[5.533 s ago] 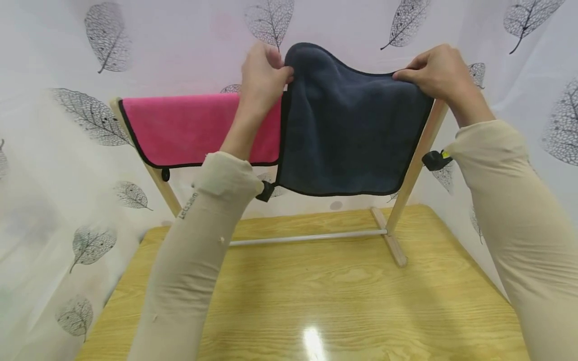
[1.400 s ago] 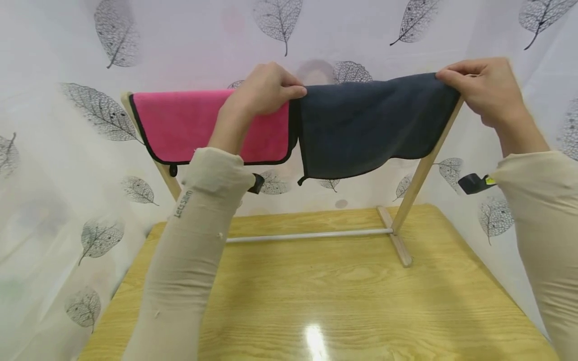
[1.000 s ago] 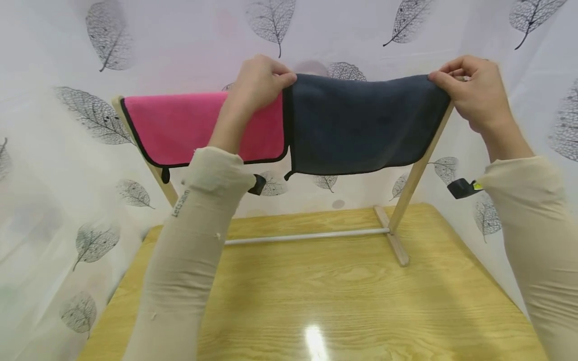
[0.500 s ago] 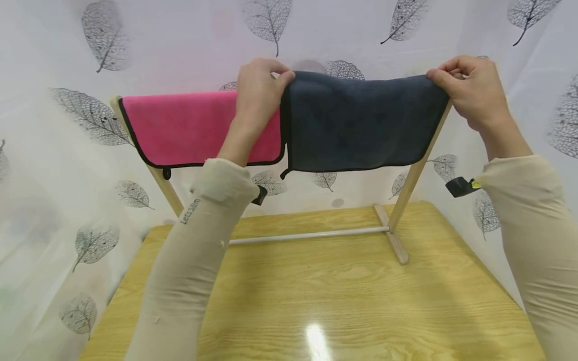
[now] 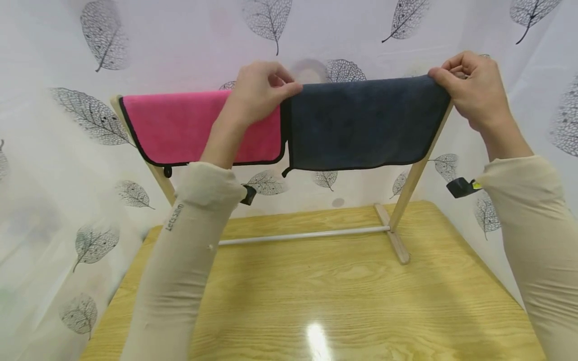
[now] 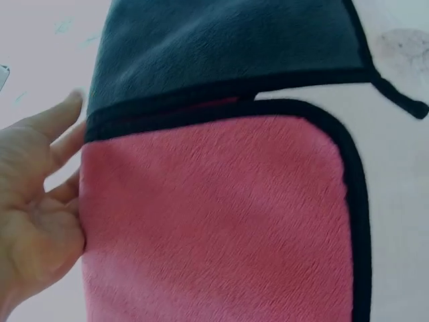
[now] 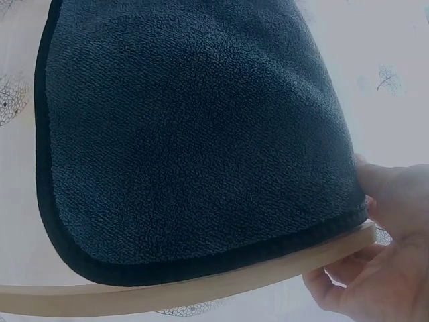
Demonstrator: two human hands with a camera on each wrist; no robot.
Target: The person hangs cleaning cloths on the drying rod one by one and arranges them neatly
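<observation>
A navy towel (image 5: 361, 123) with black edging hangs folded over the top of a wooden rack, beside a pink towel (image 5: 180, 128) with the same edging. My left hand (image 5: 262, 93) is at the navy towel's top left corner, thumb along the fold, fingers apart and loose. In the left wrist view, that left hand (image 6: 37, 201) lies at the fold where both towels meet, some fingertips hidden behind the cloth. My right hand (image 5: 478, 93) pinches the navy towel's top right corner. In the right wrist view, the right hand's thumb (image 7: 379, 178) touches the towel beside the post's end.
The rack's right post (image 5: 408, 193) stands on a wooden foot (image 5: 397, 245). A white bar (image 5: 307, 235) runs low between the posts. Below is a wood-grain table (image 5: 361, 301); behind hangs a leaf-printed curtain (image 5: 180, 45).
The navy towel was held up higher and has come down folded over the rack. In the last half second its left corner dropped slightly and my left fingers loosened; the right hand stayed.
</observation>
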